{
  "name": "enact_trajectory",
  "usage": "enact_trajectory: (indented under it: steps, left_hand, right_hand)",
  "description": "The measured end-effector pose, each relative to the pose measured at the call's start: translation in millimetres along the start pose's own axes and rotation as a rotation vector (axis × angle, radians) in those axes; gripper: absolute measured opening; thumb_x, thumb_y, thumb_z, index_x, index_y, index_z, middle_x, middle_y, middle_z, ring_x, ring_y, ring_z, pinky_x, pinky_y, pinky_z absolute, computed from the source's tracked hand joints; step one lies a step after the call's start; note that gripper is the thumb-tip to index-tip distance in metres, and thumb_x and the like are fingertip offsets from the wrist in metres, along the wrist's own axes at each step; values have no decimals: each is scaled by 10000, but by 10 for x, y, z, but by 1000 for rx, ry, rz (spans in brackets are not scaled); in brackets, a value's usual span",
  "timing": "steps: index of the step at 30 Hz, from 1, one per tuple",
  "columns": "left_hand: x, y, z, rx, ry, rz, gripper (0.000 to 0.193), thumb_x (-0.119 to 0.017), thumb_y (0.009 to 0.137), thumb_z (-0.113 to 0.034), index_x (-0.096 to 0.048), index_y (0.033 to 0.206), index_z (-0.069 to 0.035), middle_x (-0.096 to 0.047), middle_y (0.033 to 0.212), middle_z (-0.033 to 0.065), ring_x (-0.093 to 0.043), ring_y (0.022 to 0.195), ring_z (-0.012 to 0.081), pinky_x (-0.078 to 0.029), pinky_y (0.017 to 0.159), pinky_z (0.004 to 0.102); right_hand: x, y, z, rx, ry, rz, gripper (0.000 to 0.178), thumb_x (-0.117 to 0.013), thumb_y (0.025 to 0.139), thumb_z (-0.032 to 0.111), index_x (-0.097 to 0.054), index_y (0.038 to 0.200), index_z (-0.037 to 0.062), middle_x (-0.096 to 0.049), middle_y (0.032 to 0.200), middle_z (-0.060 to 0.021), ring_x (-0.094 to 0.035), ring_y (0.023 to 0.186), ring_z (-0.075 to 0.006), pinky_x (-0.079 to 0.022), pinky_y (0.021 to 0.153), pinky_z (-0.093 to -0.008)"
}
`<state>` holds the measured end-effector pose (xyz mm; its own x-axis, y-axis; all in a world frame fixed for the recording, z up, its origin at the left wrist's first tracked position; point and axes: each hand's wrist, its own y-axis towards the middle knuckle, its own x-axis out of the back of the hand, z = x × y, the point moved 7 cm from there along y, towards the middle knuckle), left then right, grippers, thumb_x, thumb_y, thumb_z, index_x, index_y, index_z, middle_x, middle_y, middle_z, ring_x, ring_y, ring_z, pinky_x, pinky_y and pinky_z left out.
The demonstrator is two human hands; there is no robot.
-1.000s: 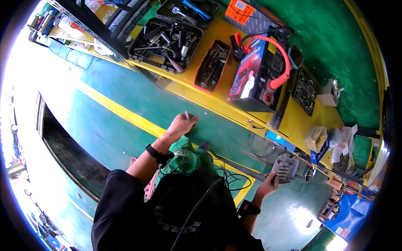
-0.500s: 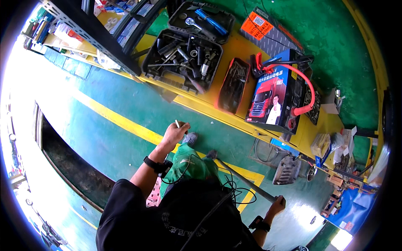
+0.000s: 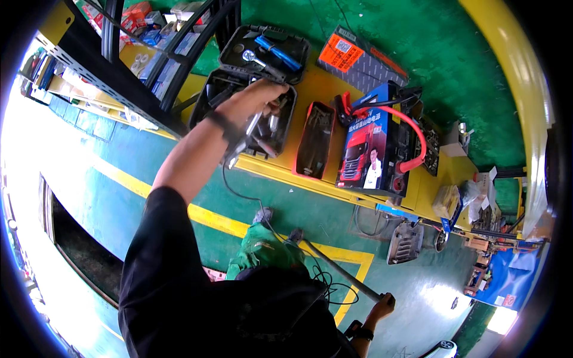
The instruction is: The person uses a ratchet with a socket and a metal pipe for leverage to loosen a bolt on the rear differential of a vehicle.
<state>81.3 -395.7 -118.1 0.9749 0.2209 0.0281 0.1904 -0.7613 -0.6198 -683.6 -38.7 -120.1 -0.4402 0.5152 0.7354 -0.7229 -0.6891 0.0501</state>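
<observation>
My left hand [image 3: 267, 94] reaches over the black socket tool case [image 3: 205, 110] on the yellow bench. Its fingers curl downward among the sockets and ratchet tools; what they pinch is hidden. In the case lid [image 3: 233, 55], just beyond my hand, lie a ratchet wrench [image 3: 251, 56] and a blue-handled tool [image 3: 278, 52]. At the lower right, my right hand [image 3: 384, 305] is closed round the end of a long grey bar [image 3: 341, 267]. The bar slopes down from my hand toward my shoes.
On the yellow bench [image 3: 309, 89] stand a red-rimmed bin [image 3: 314, 140], a jump-starter box [image 3: 365, 143] with a thick red cable, and a grey carton [image 3: 361, 62]. A dark shelf post [image 3: 113, 83] rises at left. A dark floor pit [image 3: 89, 256] lies lower left.
My left hand, which held a small white stick above the floor, has moved forward and up over the tool case. My right hand keeps its hold on the bar.
</observation>
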Motion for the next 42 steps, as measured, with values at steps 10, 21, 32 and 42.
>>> enact_trajectory:
  steps: [10,21,32,42]
  left_hand:
    - [194,822,-514,-163,664,-629,516,-616,831,-450,-669,1151,-49,-627,1228,186,-581,1185,319,-482,974,385]
    - [582,1027,-181,-254,-248,-267,179,-650,754,-233,-640,753,-54,-598,694,83,-594,645,194,-445,569,346]
    - [-134,-1927,-395,-632,-451,200,330,-617,651,18,-572,977,-4,-585,744,85,-525,505,141,-419,461,248]
    - [-524,-2772,-70,-570,-693,671,363,-640,627,-28,-548,969,52,-513,656,98,-445,451,139,-408,374,241]
  right_hand:
    - [356,-575,-344,-30,-70,-164,281,-537,957,162,-627,961,-103,-666,815,-163,-643,689,-229,-538,632,-365]
    - [669,-943,-467,-189,-64,-324,283,-648,871,264,-678,855,-16,-684,765,-95,-593,673,-217,-490,667,-374]
    - [419,-340,-351,-109,-161,-271,304,-562,967,228,-648,966,-64,-673,819,-138,-641,662,-212,-527,603,-348]
    - [-287,-160,559,277,58,-56,185,-572,936,131,-596,864,-37,-625,718,-120,-646,627,-203,-515,587,-343]
